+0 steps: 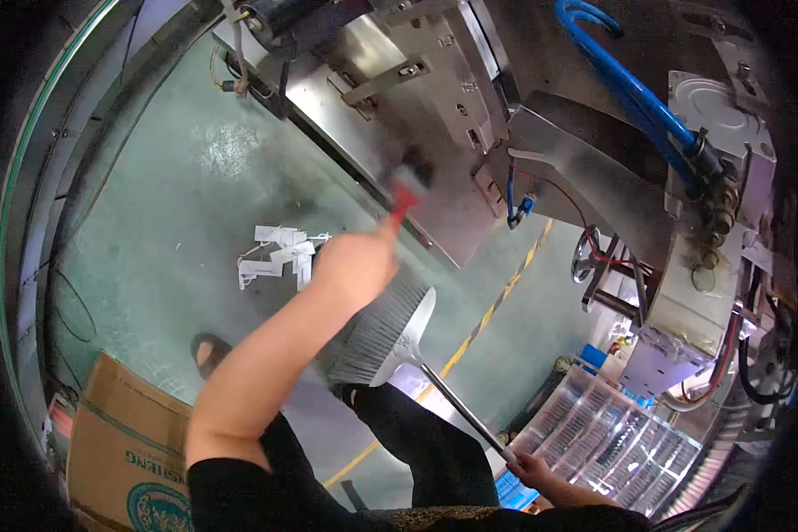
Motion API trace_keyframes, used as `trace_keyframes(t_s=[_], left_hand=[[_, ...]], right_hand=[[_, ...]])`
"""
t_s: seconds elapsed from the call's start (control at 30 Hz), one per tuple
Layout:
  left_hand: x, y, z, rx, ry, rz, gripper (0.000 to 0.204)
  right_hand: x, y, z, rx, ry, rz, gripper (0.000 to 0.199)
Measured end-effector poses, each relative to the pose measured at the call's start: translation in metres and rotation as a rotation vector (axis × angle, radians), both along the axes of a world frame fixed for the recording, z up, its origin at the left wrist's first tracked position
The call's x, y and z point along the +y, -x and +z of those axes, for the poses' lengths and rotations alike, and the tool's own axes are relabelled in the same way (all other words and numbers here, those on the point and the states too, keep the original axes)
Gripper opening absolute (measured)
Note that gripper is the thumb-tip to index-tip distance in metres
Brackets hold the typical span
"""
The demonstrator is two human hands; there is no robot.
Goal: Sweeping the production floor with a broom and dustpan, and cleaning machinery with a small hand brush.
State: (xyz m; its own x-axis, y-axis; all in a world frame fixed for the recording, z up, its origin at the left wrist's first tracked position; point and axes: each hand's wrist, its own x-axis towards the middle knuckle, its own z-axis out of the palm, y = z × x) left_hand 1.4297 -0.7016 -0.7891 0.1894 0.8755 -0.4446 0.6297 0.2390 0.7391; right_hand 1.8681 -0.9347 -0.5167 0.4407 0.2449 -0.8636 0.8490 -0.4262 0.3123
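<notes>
My left hand [359, 268] reaches forward, closed around the red handle of a small brush [405, 193]. The brush's dark head is blurred and lies over the steel plate [443, 222] of a machine; whether the bristles touch it I cannot tell. Low on the right, my right hand [530, 470] grips the metal pole of a broom [414, 335]. The broom's wide grey bristles spread below my left forearm, close to the floor by my legs. Several white paper-like pieces [279, 253] lie in a loose pile on the green floor, left of my left hand.
A cardboard box [120, 443] stands at the lower left. Clear plastic drawers [607, 443] are at the lower right. The machine, with thick blue hoses [634, 89], fills the upper right. Yellow-and-black tape [496, 306] crosses the floor.
</notes>
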Motion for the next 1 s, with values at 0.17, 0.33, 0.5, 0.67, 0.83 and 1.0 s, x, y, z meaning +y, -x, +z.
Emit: trace_keyframes(t_s=[0.17, 0.33, 0.5, 0.67, 0.83, 1.0], left_hand=[[0.079, -0.076, -0.038, -0.103, -0.193, 0.217, 0.031], [0.011, -0.063, -0.043, -0.023, 0.008, -0.102, 0.025], [-0.104, 0.037, 0.012, 0.073, 0.05, 0.08, 0.039], [-0.131, 0.089, 0.03, 0.041, -0.002, 0.427, 0.045], [-0.151, 0.087, 0.031, 0.009, 0.064, 0.614, 0.045], [-0.164, 0.082, 0.026, -0.064, 0.123, 0.759, 0.042]], right_hand=[[0.003, 0.006, -0.007, 0.077, -0.038, 0.138, 0.034], [0.005, 0.018, 0.009, 0.066, -0.12, 0.027, 0.028], [0.014, 0.03, 0.04, 0.062, -0.111, 0.024, 0.017], [0.051, 0.04, 0.043, 0.153, -0.253, -0.041, 0.019], [0.144, 0.073, -0.012, 0.358, -0.337, -0.128, 0.025], [0.208, 0.103, -0.062, 0.32, -0.443, -0.062, 0.03]])
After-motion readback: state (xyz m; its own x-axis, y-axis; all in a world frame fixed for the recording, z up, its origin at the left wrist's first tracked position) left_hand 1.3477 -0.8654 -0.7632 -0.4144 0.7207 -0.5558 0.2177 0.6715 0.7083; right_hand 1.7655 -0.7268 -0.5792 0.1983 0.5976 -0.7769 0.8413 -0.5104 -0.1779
